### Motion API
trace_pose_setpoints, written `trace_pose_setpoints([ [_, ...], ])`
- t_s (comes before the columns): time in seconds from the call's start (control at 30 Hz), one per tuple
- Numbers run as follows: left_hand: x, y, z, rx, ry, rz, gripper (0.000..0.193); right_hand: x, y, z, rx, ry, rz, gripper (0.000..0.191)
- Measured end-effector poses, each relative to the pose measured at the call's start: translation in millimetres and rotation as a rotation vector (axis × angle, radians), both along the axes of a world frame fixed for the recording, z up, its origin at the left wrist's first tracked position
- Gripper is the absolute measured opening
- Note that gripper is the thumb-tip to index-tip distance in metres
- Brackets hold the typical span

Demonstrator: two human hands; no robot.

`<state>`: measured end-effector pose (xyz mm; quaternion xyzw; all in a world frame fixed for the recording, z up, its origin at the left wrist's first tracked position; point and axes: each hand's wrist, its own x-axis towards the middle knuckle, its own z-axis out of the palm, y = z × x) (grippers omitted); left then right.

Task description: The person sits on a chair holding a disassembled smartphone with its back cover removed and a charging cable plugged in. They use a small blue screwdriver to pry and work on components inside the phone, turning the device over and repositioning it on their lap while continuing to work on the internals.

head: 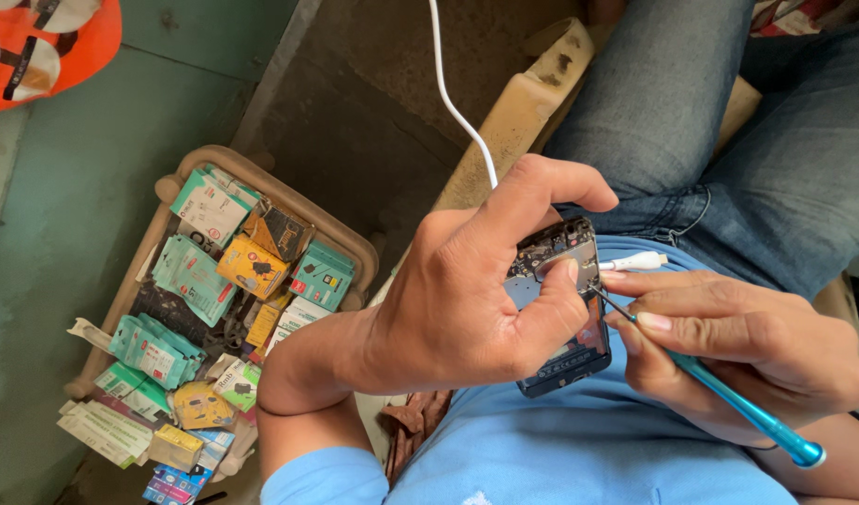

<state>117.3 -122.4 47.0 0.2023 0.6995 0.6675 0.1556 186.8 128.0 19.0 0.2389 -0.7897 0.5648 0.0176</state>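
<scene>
My left hand (467, 281) grips an opened phone (565, 355) with its back removed, thumb pressed on the exposed board near the top. The phone is held above my lap, against my light blue shirt (560, 449). My right hand (738, 351) holds a blue-handled screwdriver (729, 397) like a pen, its thin metal tip touching the phone's right side just below my left thumb. A white cable (458, 103) runs down from the top behind my left hand, and its plug end (635, 261) shows just above my right fingers.
A beige plastic basket (289, 196) on the floor to the left holds several small teal, yellow and white packets. An orange object (46, 47) lies at the top left. My jeans-clad legs (720, 122) rest on a worn cushioned seat (514, 112).
</scene>
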Motion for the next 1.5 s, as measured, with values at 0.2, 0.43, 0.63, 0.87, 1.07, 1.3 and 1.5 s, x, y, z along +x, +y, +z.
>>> trace_pose_setpoints([
  [0.2,0.0,-0.2,-0.6,0.000,0.030,0.011,0.028,-1.2,3.8,-1.0,-0.031,-0.052,0.063,0.044],
  [0.43,-0.9,-0.8,0.8,0.006,0.015,0.009,0.032,1.7,1.4,-0.3,-0.120,-0.090,0.003,0.039],
  [0.63,-1.3,-1.4,1.5,0.005,-0.001,0.001,0.032,-2.1,-13.2,5.8,0.017,0.055,-0.097,0.031],
  [0.87,-0.5,-1.8,1.0,0.015,0.039,0.009,0.032,-2.6,-9.7,5.5,-0.091,-0.016,-0.049,0.034],
  [1.07,-1.6,-0.9,1.0,0.010,0.025,0.005,0.032,-4.7,-8.6,7.3,-0.089,-0.047,-0.030,0.033],
  [1.3,-1.6,-0.9,2.7,0.020,-0.048,-0.008,0.033,-3.4,-12.8,7.6,-0.112,-0.025,-0.072,0.031],
  [1.5,-1.6,-0.5,2.0,0.018,-0.032,-0.004,0.033,-0.4,-12.9,6.9,-0.093,-0.031,-0.104,0.030],
])
